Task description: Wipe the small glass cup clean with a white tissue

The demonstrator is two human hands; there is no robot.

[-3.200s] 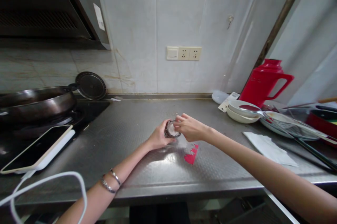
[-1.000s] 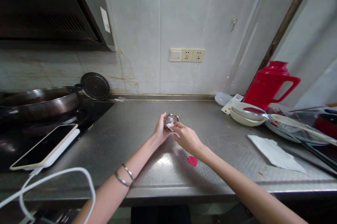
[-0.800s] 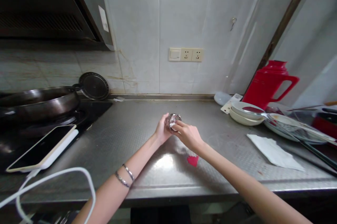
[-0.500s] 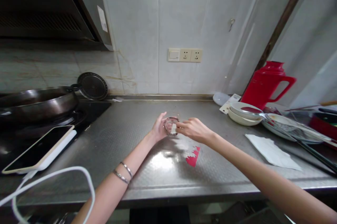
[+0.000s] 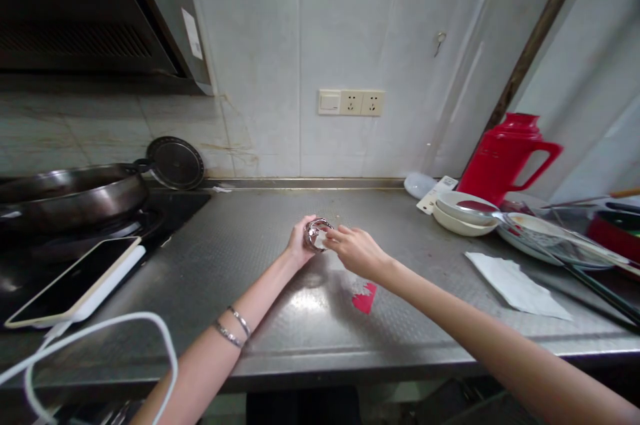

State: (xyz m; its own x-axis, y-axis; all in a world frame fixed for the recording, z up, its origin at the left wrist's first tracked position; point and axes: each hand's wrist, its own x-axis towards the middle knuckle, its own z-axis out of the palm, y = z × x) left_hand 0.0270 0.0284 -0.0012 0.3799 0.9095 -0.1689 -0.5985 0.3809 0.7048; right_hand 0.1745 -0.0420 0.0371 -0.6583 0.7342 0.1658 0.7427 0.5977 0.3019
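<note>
**Small glass held over a steel counter**

The left hand (image 5: 300, 243) wraps its curled fingers around a small clear glass (image 5: 316, 234), held just above the middle of the steel counter (image 5: 280, 318). The right hand (image 5: 356, 252) meets it from the other side, fingertips pinched on a bit of white material (image 5: 324, 236) at the glass; what that material is cannot be told. A red scrap (image 5: 364, 296) lies on the counter just below the hands. To the right, stacked white bowls (image 5: 460, 215) carry a metal ladle (image 5: 493, 213) with dark red inside; a red jug (image 5: 505, 155) stands behind. A dark pan (image 5: 70, 195) sits on the stove at left.
</note>
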